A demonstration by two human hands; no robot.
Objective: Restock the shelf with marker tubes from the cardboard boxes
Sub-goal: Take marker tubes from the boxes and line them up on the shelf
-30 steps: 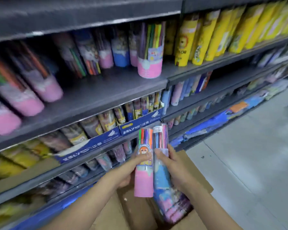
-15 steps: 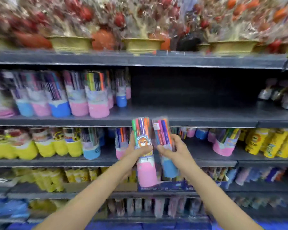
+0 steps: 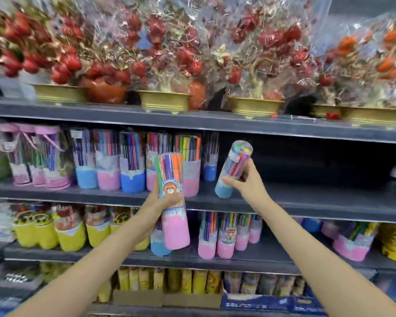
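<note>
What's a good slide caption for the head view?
Left hand and right hand each lift a marker tube toward the shelf.

Inspector A: Fixture?

Inspector B: Dark grey metal shelving (image 3: 284, 130) spans the whole view in several tiers.

Inspector A: Top tier?

Inspector B: Cellophane-wrapped artificial fruit trees (image 3: 165, 49), red and orange, in gold planters (image 3: 165, 102).

Inspector A: Lower tiers?

Inspector B: Yellow tubes (image 3: 70, 236) at left on the third tier, yellow packs (image 3: 185, 281) below them beside a blue carton (image 3: 261, 302). The right part of the second tier is dark at the back.

Inspector A: Lighting?

Inspector B: Even and bright; edges of the view are blurred.
</note>
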